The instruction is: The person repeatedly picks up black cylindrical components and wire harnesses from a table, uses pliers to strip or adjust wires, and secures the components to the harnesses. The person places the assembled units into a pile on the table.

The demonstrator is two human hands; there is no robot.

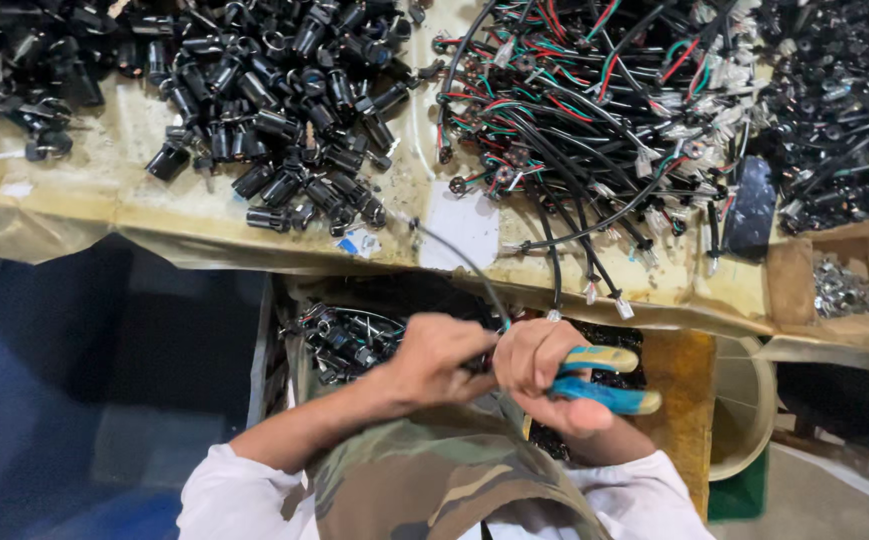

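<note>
A: Head view, looking straight down. Both hands are tight together just off the near edge of the bench [84,195]. The right hand [544,375] is clenched around pliers [604,380] with blue and yellow handles, which stick out to the right.

B: And the left hand [439,355]?

A: Its grip is pinched shut on a thin dark cable [464,265], which rises from the fingers, arcs up and left, and crosses the bench edge. The plier head is hidden between the two fists (can't tell whether it bites the cable).

B: What's crowding them?

A: On the bench, a heap of black cylindrical connectors [284,120] lies up left, and a tangle of red, green and black wired leads [594,110] lies up right, some ends dangling over the edge just above the right hand. A cardboard box of small metal rings [839,290] sits at the far right. Under the hands, a bin of finished dark parts [349,340]; a pale bucket [744,410] is beside the right elbow.

B: Free room?

A: Left of the forearm, open blue floor [44,420]; to the right it's tight.
</note>
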